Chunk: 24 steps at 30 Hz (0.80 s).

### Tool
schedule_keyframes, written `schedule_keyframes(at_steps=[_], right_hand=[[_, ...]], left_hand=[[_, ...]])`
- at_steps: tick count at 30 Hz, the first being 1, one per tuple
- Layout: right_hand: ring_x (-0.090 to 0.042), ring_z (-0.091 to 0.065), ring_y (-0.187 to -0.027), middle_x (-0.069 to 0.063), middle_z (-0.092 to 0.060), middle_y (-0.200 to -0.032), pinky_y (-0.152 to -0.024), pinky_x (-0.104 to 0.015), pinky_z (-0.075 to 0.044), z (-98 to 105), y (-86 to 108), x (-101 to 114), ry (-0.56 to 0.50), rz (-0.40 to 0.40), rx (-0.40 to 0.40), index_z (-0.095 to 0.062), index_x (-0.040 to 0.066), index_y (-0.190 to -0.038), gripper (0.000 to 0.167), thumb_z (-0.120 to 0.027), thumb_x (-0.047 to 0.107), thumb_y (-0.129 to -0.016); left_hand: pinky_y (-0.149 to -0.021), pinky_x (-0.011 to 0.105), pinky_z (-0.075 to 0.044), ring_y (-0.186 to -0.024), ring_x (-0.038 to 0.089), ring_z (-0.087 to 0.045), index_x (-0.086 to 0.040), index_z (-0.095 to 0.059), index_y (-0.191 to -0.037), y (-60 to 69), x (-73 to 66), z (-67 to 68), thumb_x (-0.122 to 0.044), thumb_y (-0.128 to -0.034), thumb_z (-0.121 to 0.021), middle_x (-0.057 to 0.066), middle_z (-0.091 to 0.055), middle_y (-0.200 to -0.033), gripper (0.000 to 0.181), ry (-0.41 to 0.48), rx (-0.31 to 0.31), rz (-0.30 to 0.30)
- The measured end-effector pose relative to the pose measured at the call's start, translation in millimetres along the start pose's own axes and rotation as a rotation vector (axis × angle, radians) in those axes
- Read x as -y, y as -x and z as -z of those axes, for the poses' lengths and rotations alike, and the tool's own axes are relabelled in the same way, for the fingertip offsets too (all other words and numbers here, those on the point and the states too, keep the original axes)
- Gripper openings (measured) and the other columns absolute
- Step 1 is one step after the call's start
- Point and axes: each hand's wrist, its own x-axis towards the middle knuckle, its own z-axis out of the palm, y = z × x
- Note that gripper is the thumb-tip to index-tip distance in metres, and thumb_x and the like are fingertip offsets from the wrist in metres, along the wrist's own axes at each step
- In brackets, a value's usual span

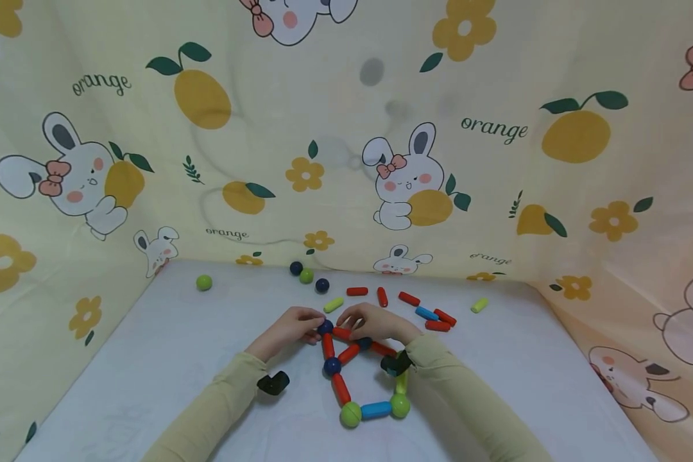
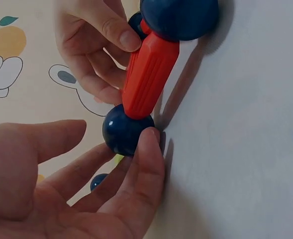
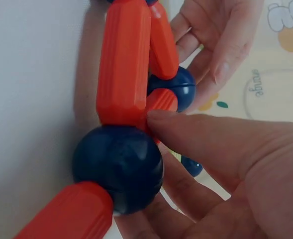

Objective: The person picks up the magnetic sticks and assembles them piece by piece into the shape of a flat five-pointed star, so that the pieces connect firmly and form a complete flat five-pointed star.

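Observation:
A flat frame of magnetic rods and balls lies on the table. Its upper part is a triangle of red rods between dark blue balls. My left hand (image 1: 289, 330) has its fingers around the far-left dark blue ball (image 2: 126, 130); its thumb stands apart from it. With thumb and fingers my right hand (image 1: 375, 322) pinches the red rod (image 3: 162, 101) running from that ball to the right dark blue ball (image 3: 119, 167). Another red rod (image 2: 151, 77) joins the held ball to the lower ball (image 1: 332, 366). Below are a blue rod (image 1: 376, 410) and green balls (image 1: 351, 414).
Loose balls lie at the back, including a green ball (image 1: 204, 282) and a dark blue ball (image 1: 322, 285). Several red rods (image 1: 409, 298), a blue rod (image 1: 427, 314) and a green rod (image 1: 480, 305) lie behind and right of the hands. Printed cloth (image 1: 335, 205) surrounds the table.

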Motion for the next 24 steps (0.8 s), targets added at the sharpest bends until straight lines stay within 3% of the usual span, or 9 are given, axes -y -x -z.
schedule_keyframes(at_steps=[7,12,18,24], right_hand=[[-0.019,-0.06,-0.096,-0.001,-0.064,-0.102,-0.088,-0.036,-0.05,0.9,2.2,-4.1,-0.016,0.029,-0.004,-0.065,0.013,-0.117,0.029,-0.065,0.005,-0.09],[-0.019,-0.06,-0.097,-0.001,-0.066,-0.102,-0.089,-0.037,-0.049,7.1,13.5,-10.8,-0.038,0.043,-0.031,-0.063,0.01,-0.119,0.028,-0.063,0.006,-0.092],[-0.021,-0.059,-0.1,-0.004,-0.064,-0.108,-0.089,-0.039,-0.05,16.3,43.9,-25.2,-0.073,0.015,-0.053,-0.06,0.008,-0.123,0.029,-0.06,0.007,-0.093],[-0.026,-0.06,-0.102,-0.009,-0.063,-0.112,-0.088,-0.04,-0.05,21.1,81.8,-41.9,-0.118,-0.003,-0.057,-0.058,0.007,-0.125,0.032,-0.061,0.009,-0.093]], left_hand=[[-0.073,0.03,-0.056,-0.082,0.021,-0.065,0.001,-0.058,-0.126,3.8,-1.8,-1.0,-0.022,-0.0988,-0.054,0.01,-0.065,-0.103,0.036,0.006,0.004,0.001],[-0.074,0.031,-0.056,-0.084,0.021,-0.065,-0.001,-0.058,-0.126,13.6,-0.4,1.5,-0.022,-0.0978,-0.056,0.009,-0.065,-0.105,0.035,-0.01,-0.006,-0.01],[-0.079,0.033,-0.055,-0.088,0.019,-0.065,-0.006,-0.054,-0.133,32.1,4.3,-1.7,-0.022,-0.0914,-0.066,0.013,-0.06,-0.121,0.046,-0.016,0.019,-0.03],[-0.08,0.037,-0.055,-0.086,0.02,-0.066,-0.009,-0.04,-0.144,52.3,7.6,-18.1,-0.02,-0.0846,-0.074,0.017,-0.055,-0.126,0.069,-0.013,0.052,-0.053]])
